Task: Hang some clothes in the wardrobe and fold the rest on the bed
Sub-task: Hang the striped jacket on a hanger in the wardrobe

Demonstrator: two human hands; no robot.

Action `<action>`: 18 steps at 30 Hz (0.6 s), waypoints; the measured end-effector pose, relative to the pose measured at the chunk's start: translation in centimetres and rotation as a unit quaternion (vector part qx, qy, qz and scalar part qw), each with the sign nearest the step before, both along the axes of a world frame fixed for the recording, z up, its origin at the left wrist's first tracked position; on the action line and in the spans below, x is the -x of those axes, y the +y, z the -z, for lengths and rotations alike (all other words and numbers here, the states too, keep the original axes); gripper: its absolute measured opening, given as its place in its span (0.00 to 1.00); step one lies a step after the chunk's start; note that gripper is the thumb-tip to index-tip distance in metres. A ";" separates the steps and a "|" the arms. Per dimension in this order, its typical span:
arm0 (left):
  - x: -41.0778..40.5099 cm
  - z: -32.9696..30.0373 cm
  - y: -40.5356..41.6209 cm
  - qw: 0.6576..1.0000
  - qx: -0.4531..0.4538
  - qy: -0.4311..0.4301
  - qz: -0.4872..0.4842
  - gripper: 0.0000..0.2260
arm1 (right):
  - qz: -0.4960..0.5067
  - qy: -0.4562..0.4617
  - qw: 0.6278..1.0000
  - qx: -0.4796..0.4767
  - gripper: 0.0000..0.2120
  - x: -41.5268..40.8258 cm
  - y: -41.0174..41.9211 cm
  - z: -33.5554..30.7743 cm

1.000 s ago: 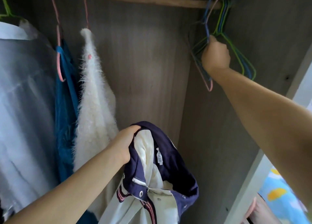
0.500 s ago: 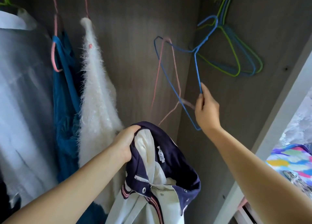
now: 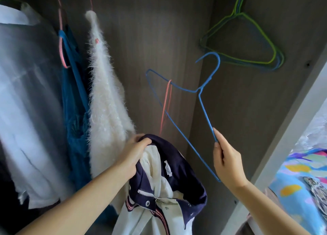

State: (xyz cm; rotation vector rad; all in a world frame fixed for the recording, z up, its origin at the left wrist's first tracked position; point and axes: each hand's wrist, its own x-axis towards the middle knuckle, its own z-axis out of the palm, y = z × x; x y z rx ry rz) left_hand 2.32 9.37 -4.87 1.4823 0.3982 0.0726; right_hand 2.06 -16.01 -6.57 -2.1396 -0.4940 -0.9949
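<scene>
Rail out of frame above; green hangers (image 3: 261,45) cut off at top, and jacket (image 3: 164,190) running off the bottom edge. Left hand (image 3: 131,156) gripped the jacket's navy collar low inside the wardrobe (image 3: 159,40); right hand (image 3: 228,162) pinched a blue hanger (image 3: 203,96) by its lower corner, a pink hanger (image 3: 166,105) behind it. Neck label (image 3: 169,169) print too blurred to read.

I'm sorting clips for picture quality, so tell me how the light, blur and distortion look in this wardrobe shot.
Head view: the wardrobe interior is dim, while daylight at the right edge washes out the patterned bedding; the grey garment on the left looks smeared and soft; the jacket and blue hanger are fairly sharp; the wide lens slants the white door frame.
</scene>
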 end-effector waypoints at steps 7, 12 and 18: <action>-1.2 -2.1 -1.2 0.980 -0.135 -0.115 0.094 0.29 | -0.067 0.016 0.997 0.028 0.18 2.8 -0.5 0.7; -2.1 -3.6 -0.9 0.977 -0.129 -0.136 0.102 0.09 | -0.120 0.022 0.988 0.090 0.19 4.2 -1.3 0.0; -4.6 -2.0 0.3 0.992 -0.085 -0.065 -0.074 0.08 | -0.118 0.090 0.982 0.114 0.23 4.3 -3.8 -1.4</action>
